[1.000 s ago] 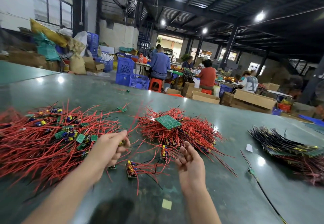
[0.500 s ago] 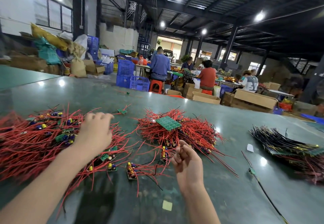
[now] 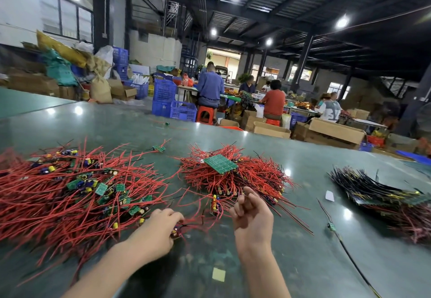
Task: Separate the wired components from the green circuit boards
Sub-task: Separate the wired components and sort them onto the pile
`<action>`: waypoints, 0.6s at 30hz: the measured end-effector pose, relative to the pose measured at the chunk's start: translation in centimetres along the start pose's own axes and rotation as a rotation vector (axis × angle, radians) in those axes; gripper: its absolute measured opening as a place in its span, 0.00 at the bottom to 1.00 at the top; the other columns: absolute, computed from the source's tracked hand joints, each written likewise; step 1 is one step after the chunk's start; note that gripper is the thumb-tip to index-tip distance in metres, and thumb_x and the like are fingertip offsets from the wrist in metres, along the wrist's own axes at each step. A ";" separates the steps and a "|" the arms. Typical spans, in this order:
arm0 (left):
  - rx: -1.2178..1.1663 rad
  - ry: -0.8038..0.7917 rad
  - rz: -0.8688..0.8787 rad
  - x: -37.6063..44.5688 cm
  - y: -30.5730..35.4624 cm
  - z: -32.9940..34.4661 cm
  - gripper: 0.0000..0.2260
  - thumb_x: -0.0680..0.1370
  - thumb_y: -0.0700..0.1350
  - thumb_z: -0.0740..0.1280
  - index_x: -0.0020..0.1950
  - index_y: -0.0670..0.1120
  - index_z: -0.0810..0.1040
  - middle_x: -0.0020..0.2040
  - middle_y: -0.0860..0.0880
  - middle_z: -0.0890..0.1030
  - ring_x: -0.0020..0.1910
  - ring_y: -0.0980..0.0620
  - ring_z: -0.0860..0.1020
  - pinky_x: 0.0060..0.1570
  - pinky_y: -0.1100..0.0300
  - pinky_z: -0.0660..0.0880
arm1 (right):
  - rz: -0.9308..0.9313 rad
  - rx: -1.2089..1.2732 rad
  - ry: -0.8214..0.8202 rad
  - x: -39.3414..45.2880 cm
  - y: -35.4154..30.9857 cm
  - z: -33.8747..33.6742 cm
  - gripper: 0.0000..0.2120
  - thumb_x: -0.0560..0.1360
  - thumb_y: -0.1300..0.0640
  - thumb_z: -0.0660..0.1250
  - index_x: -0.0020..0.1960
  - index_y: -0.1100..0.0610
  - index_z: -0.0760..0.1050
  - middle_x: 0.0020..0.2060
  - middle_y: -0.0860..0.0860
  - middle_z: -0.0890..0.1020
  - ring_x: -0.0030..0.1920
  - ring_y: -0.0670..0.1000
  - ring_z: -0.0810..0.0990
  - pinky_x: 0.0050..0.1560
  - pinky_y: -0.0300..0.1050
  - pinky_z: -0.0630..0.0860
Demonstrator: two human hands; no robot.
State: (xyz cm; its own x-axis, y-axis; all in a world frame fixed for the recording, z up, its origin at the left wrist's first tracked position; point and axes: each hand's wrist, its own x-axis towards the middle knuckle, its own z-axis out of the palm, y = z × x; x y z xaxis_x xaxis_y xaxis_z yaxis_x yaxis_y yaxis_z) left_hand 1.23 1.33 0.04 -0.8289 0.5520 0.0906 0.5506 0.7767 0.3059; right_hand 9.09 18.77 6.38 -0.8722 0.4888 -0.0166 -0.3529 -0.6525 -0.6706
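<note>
We worked at a broad dark green table point(image 3: 303, 262) in a large workshop. Our left hand point(image 3: 158, 232) lay low on the table at the near edge of the big left pile of red-wired components point(image 3: 58, 199), its fingers curled round a small wired board point(image 3: 175, 232) with red leads trailing away from it toward the middle. Our right hand point(image 3: 253, 213) hung just above the table, a little apart from the left, with its fingers loosely bent and nothing in them. The left pile was a tangle of red wires mixed with many little green circuit boards point(image 3: 101, 188) and yellow and blue capacitors. Beyond our right hand sat the middle heap of red wires point(image 3: 251, 178), and a larger green panel point(image 3: 220, 163) rested tilted on top of it. At the near side of that heap one small board point(image 3: 214, 205) lay on the table between our two hands, a bit farther off. To the right, well apart, was a stack of dark-wired parts point(image 3: 373, 190), with a white scrap point(image 3: 329, 196) beside it and a single black-wired piece point(image 3: 331, 226) lying loose on the table. A small yellow square point(image 3: 218, 274) lay near us between our forearms. In the background several people point(image 3: 210, 87) sat at benches among blue crates point(image 3: 183, 111) and cardboard boxes point(image 3: 335, 130).
</note>
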 end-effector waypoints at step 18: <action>-0.470 0.624 0.018 -2.2 0.1 -0.8 0.17 0.64 0.40 0.79 0.34 0.53 0.71 0.43 0.57 0.76 0.45 0.57 0.76 0.45 0.64 0.71 | -0.687 -1.577 -0.513 -2.1 4.6 -0.4 0.25 0.74 0.44 0.53 0.30 0.59 0.73 0.29 0.55 0.78 0.32 0.54 0.74 0.35 0.51 0.69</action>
State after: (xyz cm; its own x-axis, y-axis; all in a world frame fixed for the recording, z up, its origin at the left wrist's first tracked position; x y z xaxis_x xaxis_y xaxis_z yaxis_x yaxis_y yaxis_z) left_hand 3.04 -0.02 0.65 -0.7990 0.1829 0.5729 0.5807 0.4822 0.6560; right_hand 9.45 15.01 3.04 -0.8391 -0.0039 0.5439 -0.3052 0.8311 -0.4649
